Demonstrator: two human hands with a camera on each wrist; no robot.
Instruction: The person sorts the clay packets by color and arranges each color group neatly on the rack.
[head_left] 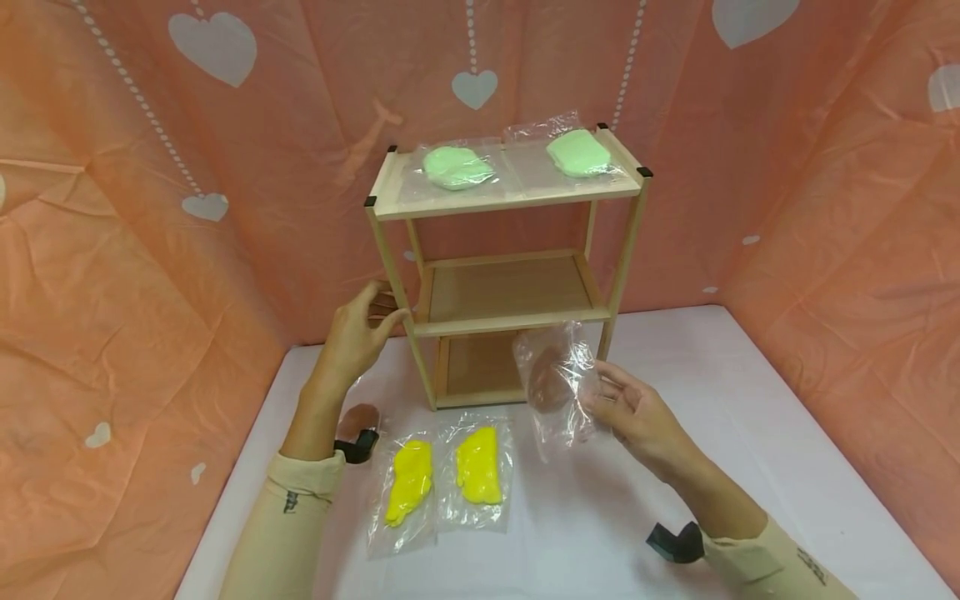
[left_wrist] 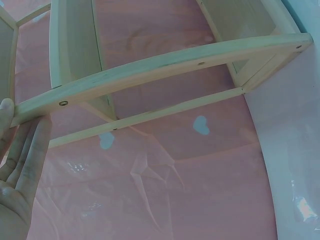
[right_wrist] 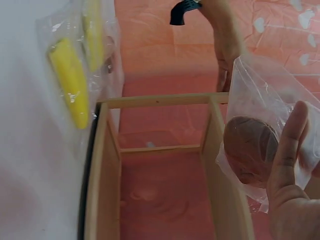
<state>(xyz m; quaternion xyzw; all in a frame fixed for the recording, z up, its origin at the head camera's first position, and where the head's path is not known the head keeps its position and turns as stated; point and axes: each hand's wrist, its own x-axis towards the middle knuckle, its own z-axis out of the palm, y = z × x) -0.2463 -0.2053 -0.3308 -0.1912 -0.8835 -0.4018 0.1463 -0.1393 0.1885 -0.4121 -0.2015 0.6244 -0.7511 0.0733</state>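
Right hand pinched clear plastic bag, its round brown lump just beyond the fingertips. Left hand clasped pale wooden shelf post, thumb and fingers opposed. Head view alone showed pale-green bagged lumps above both hands' fingers.

Right lump: brown, as I see it through a clear bag
Left lump: brown too
Near lumps: both bright yellow on my feed
Far lumps: both pale mint green
Shelf: light wood tones, black corner caps
Backdrop: peach-orange, patterned with white hearts and dotted strings
Tabletop: white
Sleeves: beige, small dark marks
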